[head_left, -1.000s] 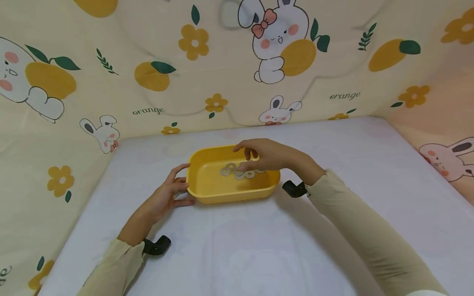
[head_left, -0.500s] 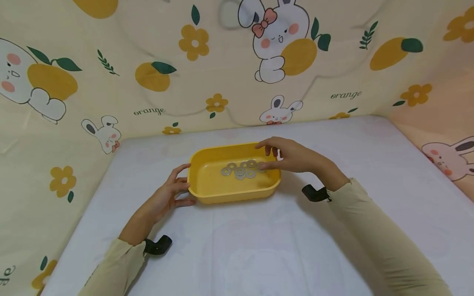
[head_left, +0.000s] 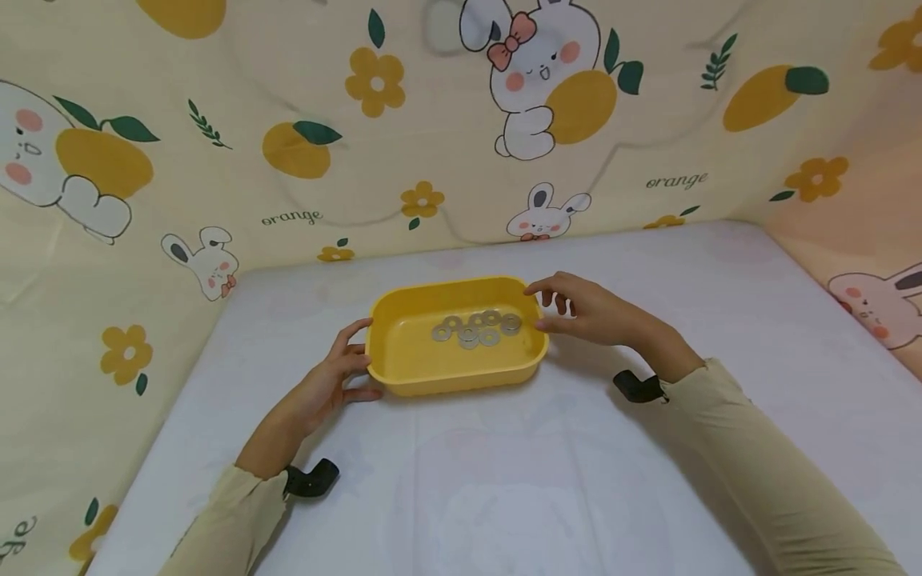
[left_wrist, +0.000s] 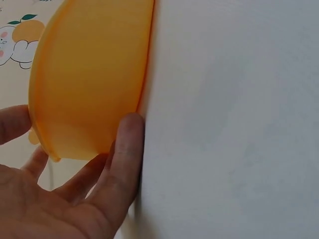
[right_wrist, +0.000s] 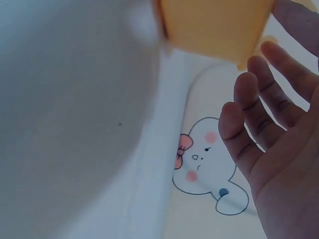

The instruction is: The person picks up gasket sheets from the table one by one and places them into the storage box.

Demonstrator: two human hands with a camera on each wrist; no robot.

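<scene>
A yellow rectangular tray (head_left: 410, 356) with rounded corners sits on the white table. Several flat metal washers (head_left: 497, 339) lie inside it, right of the middle, some overlapping. My left hand (head_left: 324, 384) rests its spread fingers against the tray's left end; the left wrist view shows the thumb low along the wall (left_wrist: 84, 79) and a fingertip at the rim. At the opposite end, my right hand (head_left: 594, 312) has its thumb and forefinger right at the rim, nothing in its fingers. From the right wrist, the tray's end wall (right_wrist: 214, 27) shows just beyond the relaxed fingers (right_wrist: 232, 117).
A cream cloth backdrop (head_left: 346, 168) with printed rabbits, oranges and flowers rises behind the white table (head_left: 468, 480) and along both sides. Each wrist wears a small black camera, the left camera (head_left: 313, 478) and the right camera (head_left: 637, 387).
My right hand has moved from over the washers out to the tray's right rim, uncovering the washers. The left hand has stayed at the left end.
</scene>
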